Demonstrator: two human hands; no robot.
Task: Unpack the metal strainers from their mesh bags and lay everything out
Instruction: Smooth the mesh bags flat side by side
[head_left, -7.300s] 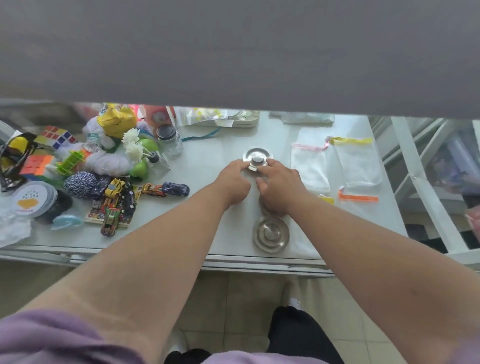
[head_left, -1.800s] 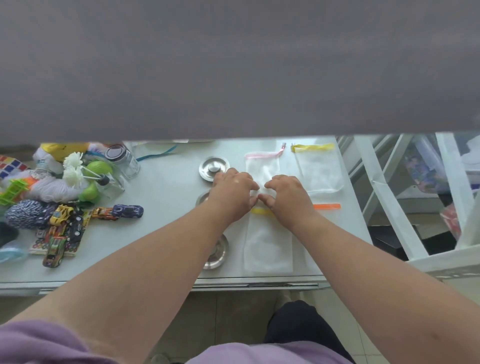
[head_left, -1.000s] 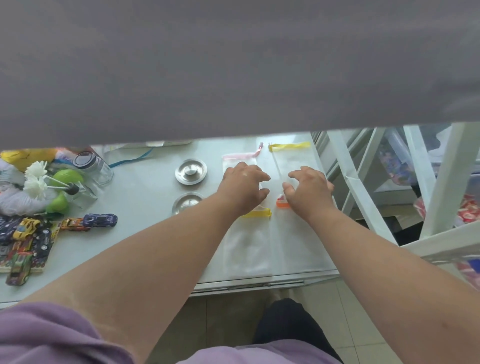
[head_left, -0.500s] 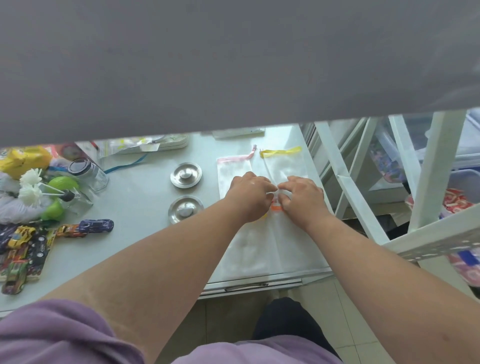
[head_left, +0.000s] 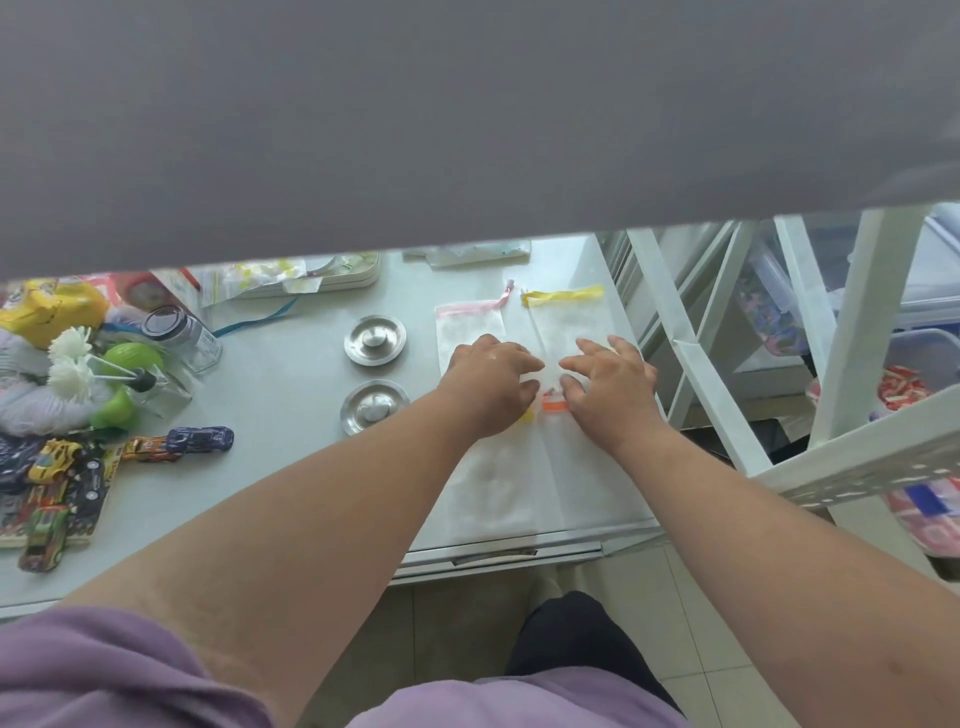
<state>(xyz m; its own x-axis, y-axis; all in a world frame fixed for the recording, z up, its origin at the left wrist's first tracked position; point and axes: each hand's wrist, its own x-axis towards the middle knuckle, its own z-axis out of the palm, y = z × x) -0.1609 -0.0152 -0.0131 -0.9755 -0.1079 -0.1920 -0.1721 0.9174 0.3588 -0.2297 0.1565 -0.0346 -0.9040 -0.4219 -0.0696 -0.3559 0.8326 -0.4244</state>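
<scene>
4 bags lie flat, long axes 12-to-6, tie ends toward 12; 2 strainers at 9; left hand and right hand spread, empty

Left hand and right hand palm-down, fingers spread, seemingly empty

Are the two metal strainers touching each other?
Apart. The head view shows bare table between the far strainer and the near strainer.
</scene>
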